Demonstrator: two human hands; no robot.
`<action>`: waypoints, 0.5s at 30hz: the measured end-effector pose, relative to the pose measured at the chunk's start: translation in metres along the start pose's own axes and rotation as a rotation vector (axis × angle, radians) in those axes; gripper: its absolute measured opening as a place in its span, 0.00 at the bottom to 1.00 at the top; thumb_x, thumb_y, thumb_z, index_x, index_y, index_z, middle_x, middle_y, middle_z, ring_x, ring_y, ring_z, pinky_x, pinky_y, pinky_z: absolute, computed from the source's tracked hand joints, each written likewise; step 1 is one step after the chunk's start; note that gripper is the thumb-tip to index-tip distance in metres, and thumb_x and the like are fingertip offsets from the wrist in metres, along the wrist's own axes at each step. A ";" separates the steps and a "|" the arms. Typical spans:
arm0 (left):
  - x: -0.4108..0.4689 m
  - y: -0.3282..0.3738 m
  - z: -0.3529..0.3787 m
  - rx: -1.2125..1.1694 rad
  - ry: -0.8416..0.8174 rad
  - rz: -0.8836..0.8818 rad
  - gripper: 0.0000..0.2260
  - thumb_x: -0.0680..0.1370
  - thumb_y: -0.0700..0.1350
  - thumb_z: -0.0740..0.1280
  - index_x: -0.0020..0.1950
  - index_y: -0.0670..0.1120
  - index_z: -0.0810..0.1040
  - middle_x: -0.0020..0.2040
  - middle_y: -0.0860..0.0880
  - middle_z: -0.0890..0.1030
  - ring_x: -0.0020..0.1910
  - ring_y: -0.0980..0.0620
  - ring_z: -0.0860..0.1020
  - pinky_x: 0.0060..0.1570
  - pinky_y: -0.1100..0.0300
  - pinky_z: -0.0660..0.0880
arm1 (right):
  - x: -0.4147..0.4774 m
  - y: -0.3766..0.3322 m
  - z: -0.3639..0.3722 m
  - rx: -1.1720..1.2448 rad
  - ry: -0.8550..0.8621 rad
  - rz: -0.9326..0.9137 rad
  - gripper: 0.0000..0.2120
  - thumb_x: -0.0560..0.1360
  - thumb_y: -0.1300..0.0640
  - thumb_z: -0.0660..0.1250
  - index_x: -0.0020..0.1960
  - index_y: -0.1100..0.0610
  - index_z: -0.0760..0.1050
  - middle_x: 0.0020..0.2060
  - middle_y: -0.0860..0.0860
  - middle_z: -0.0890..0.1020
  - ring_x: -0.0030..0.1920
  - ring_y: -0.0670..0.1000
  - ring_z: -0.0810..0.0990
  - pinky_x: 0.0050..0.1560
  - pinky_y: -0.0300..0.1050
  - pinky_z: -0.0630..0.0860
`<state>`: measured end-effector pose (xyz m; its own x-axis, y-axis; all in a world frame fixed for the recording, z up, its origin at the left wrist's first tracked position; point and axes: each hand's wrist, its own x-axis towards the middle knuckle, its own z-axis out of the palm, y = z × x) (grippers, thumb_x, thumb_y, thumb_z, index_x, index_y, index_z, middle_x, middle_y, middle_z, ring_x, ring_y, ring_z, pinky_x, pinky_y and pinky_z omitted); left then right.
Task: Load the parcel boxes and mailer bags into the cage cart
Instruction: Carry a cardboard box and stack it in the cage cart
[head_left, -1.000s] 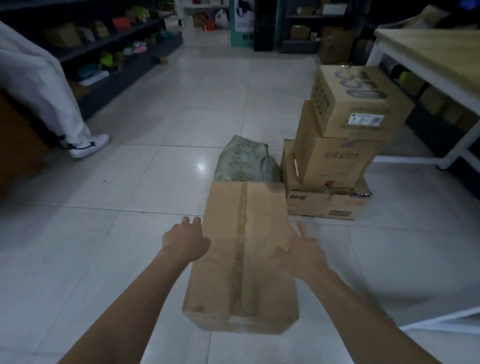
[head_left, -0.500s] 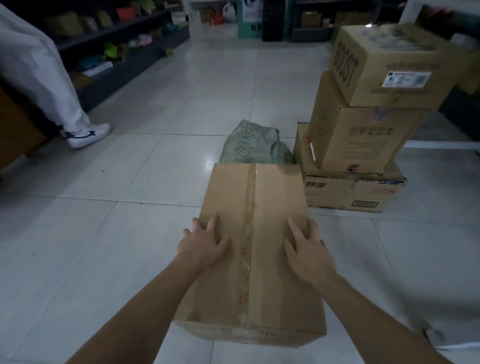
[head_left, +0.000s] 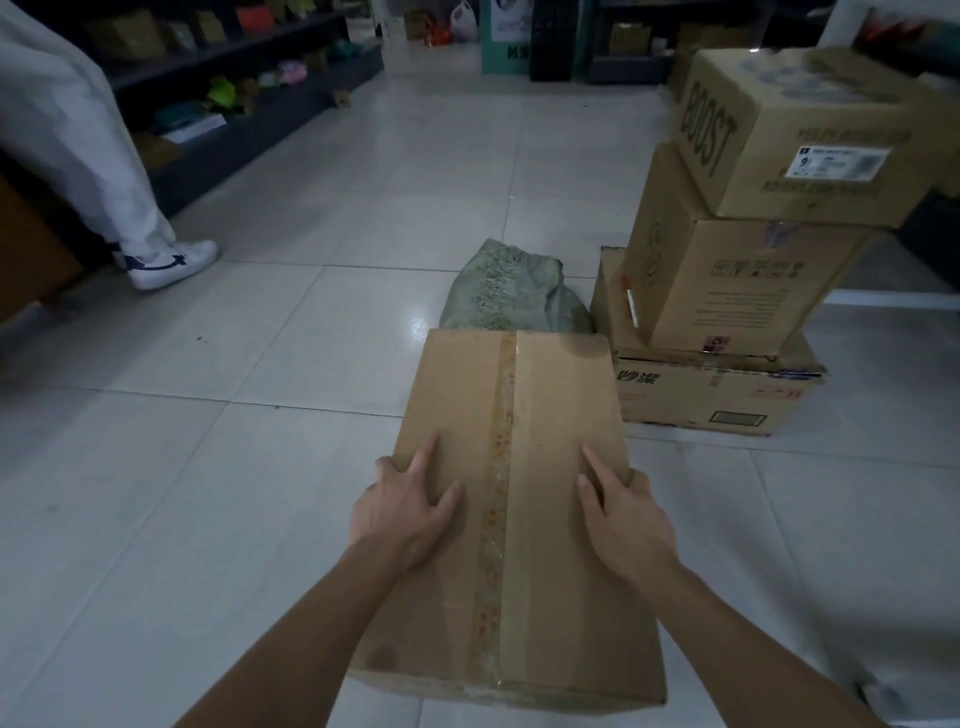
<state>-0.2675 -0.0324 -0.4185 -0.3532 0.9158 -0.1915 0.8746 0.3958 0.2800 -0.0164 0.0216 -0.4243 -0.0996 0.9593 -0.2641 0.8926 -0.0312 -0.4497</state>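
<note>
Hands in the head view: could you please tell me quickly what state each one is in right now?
Left hand: holds the taped box by its left edge.
Right hand: holds the same box by its right edge.

Everything off the parcel box (head_left: 545, 415), sitting on the floor (head_left: 234, 374) dead centre. On its top, left grip (head_left: 402, 512) at the left edge and right grip (head_left: 623, 512) at the right edge, outer fingers hooked over the sides. Behind it, right against its far edge, the bag (head_left: 509, 291). Just beside its far right corner, the bottom box (head_left: 717, 400), with the middle box (head_left: 727, 280) on that and the top box (head_left: 789, 135) on the middle one. Well off to its far left, a person's shoe (head_left: 166, 262); behind that, the shelves (head_left: 234, 67).
</note>
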 end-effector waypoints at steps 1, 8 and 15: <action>0.001 0.000 -0.001 0.000 -0.008 -0.007 0.33 0.77 0.71 0.52 0.79 0.66 0.45 0.60 0.44 0.68 0.52 0.40 0.78 0.50 0.51 0.75 | 0.001 -0.001 -0.001 -0.005 0.002 -0.002 0.25 0.83 0.37 0.45 0.79 0.34 0.50 0.68 0.57 0.66 0.59 0.60 0.78 0.59 0.53 0.75; 0.003 0.003 -0.006 0.023 -0.051 -0.028 0.36 0.74 0.75 0.54 0.79 0.67 0.45 0.61 0.42 0.69 0.55 0.38 0.79 0.53 0.50 0.75 | 0.001 -0.003 -0.002 0.003 0.031 0.007 0.24 0.83 0.39 0.48 0.79 0.36 0.53 0.63 0.57 0.68 0.55 0.59 0.79 0.56 0.51 0.76; 0.009 0.021 -0.028 0.046 -0.026 -0.048 0.38 0.72 0.75 0.57 0.79 0.67 0.49 0.63 0.42 0.72 0.57 0.38 0.78 0.56 0.49 0.74 | 0.007 -0.011 -0.020 0.064 0.005 0.033 0.41 0.70 0.24 0.60 0.79 0.35 0.54 0.66 0.55 0.70 0.63 0.60 0.76 0.60 0.52 0.74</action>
<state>-0.2617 -0.0136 -0.3882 -0.3865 0.8935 -0.2285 0.8716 0.4349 0.2263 -0.0180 0.0344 -0.4046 -0.0685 0.9588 -0.2758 0.8656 -0.0803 -0.4942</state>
